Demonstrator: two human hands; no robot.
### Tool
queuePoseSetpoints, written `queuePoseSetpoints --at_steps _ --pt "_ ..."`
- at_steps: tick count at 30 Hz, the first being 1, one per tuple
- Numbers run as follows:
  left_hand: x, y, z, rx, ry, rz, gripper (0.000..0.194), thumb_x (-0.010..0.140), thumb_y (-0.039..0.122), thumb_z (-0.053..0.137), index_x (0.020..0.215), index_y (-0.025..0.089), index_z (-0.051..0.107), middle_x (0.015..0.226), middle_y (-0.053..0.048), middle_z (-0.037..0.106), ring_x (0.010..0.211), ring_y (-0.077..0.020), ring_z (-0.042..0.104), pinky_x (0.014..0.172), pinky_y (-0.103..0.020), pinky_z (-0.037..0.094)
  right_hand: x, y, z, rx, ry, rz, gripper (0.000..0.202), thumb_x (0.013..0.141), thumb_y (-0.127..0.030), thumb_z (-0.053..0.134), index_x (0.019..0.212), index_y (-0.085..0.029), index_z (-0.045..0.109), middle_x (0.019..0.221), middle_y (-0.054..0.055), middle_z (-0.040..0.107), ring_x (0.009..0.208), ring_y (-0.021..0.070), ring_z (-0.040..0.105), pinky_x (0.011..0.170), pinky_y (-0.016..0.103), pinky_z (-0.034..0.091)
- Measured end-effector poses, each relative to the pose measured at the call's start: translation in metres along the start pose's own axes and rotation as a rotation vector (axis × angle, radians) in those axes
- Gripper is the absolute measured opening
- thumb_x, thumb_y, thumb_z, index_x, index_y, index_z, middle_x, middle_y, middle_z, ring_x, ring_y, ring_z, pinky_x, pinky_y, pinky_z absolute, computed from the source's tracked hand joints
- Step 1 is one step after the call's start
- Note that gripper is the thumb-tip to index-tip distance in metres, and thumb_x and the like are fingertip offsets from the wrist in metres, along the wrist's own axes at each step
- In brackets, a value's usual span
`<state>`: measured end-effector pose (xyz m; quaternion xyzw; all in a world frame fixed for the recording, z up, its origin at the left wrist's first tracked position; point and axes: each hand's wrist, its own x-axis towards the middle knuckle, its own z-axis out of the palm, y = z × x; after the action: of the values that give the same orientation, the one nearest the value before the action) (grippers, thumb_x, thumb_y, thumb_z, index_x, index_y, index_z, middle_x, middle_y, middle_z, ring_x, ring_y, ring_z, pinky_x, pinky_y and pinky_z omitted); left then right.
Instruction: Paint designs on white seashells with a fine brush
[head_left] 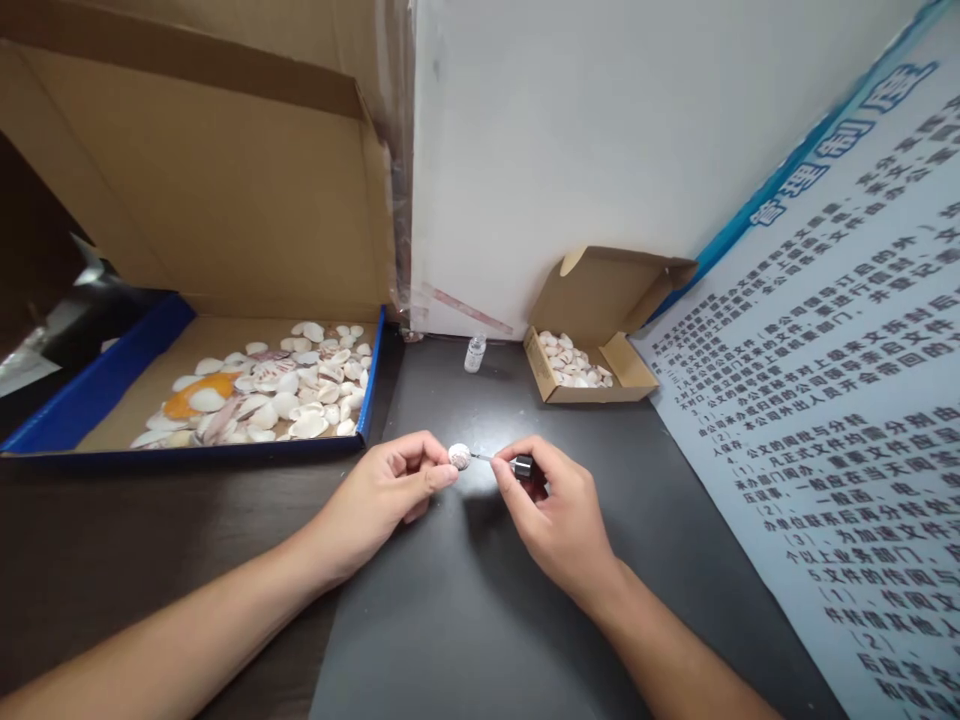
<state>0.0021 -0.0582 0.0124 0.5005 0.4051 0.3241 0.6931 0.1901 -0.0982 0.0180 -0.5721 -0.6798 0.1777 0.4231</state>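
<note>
My left hand (405,478) pinches a small, pale seashell (459,457) with darker markings between thumb and fingertips. In my right hand (551,500) is a brush cap (523,467) with a black top, held between thumb and fingers. Its thin stem points left, and the tip meets or nearly meets the shell's right edge; I cannot tell which. Beyond both hands a small clear glass bottle (475,354) with a pale label stands upright and uncapped on the dark table.
At the left, an open blue-edged cardboard box (120,410) holds many white, orange and striped shells (300,385). A smaller open brown box (604,393) of shells (570,360) stands back right. A white panel (555,150) rises behind, and a printed poster (847,400) leans along the right.
</note>
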Motion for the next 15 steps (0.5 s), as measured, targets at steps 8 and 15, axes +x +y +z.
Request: queuePoseSetpoints --at_steps 8,15 --pt "0.001 -0.0005 -0.0016 -0.08 -0.008 -0.02 0.034 0.079 0.043 0.072 0.074 0.017 0.05 0.057 0.008 0.037 0.048 -0.0055 0.029 0.047 -0.021 0.02 -0.0015 -0.0039 -0.0043 0.114 -0.025 -0.08 0.009 0.09 -0.022 0.059 0.082 -0.019 0.061 0.068 -0.002 0.06 0.054 0.0099 0.049 0.052 0.021 0.041" --pt "-0.0002 0.0038 -0.0018 -0.118 -0.006 -0.032 0.035 0.078 0.043 0.074 0.074 0.017 0.052 0.061 0.007 0.038 0.05 -0.0054 0.027 0.048 -0.021 0.02 0.0015 0.0005 -0.0025 0.066 0.031 -0.039 0.012 0.091 -0.024 0.057 0.08 -0.019 0.061 0.067 -0.001 0.059 0.055 0.0114 0.051 0.052 0.022 0.042"
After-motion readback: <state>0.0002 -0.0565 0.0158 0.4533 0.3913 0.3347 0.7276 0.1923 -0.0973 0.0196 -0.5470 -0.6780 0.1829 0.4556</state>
